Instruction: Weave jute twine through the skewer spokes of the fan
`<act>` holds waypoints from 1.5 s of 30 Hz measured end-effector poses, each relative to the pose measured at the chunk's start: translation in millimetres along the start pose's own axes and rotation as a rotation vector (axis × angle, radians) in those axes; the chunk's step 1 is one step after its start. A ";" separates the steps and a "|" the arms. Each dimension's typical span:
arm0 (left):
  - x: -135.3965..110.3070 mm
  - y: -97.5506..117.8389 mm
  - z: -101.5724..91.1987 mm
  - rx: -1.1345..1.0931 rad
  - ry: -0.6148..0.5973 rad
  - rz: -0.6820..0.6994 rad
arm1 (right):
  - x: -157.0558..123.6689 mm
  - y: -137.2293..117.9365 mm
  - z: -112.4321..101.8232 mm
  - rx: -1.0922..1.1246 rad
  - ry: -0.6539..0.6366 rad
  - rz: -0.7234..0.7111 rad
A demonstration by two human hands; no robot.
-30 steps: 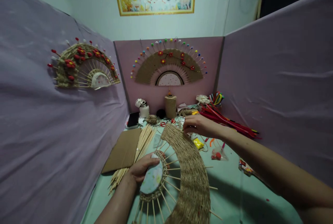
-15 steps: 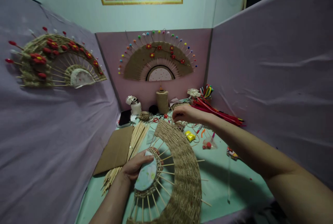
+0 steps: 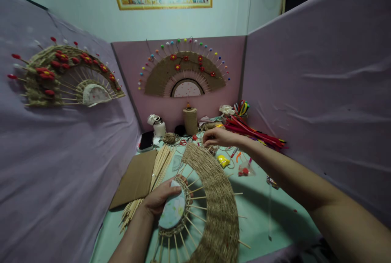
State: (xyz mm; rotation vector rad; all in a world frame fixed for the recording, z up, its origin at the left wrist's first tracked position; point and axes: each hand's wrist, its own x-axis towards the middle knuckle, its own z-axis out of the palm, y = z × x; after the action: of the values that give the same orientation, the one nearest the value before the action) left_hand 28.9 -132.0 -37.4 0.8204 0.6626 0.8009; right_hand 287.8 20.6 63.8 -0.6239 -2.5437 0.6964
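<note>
A half-round fan of thin sticks, with a wide woven twine band (image 3: pixel 221 198), stands tilted over the table. Its pale flowered centre piece (image 3: pixel 174 210) has a braided edge. My left hand (image 3: pixel 161 196) is closed round that centre, thumb on the front and fingers behind. Just past the fan's upper end is my right hand (image 3: pixel 216 136), with its fingers bent together; what is between them, if anything, is hidden. Sticks poke out beyond the band's outer edge.
Left of the fan lie a bundle of sticks (image 3: pixel 163 163) and a cardboard sheet (image 3: pixel 134 179). Behind are a twine spool (image 3: pixel 190 121), a jar (image 3: pixel 159 127) and red pipe cleaners (image 3: pixel 250 130). A yellow packet (image 3: pixel 223 161) lies right. Finished fans hang on the partitions.
The whole view has shifted slightly. My left hand still grips the fan, and my right hand stays near the fan's far end with its fingers bent.
</note>
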 end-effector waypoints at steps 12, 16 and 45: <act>-0.4 -4.6 -4.1 -0.004 -0.020 0.026 | 5.1 8.0 11.8 0.108 -0.033 0.003; -0.6 -5.4 -2.0 -0.006 -0.056 0.036 | 7.2 13.0 13.8 0.017 0.035 0.036; 2.0 -11.7 9.7 0.031 -0.104 -0.060 | 36.9 17.8 11.1 -0.019 -0.062 -0.081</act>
State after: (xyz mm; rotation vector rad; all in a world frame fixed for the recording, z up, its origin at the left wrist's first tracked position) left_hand 41.5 -139.1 -42.5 0.8605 0.6055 0.6905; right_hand 257.8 49.5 55.6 -0.5092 -2.6191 0.6737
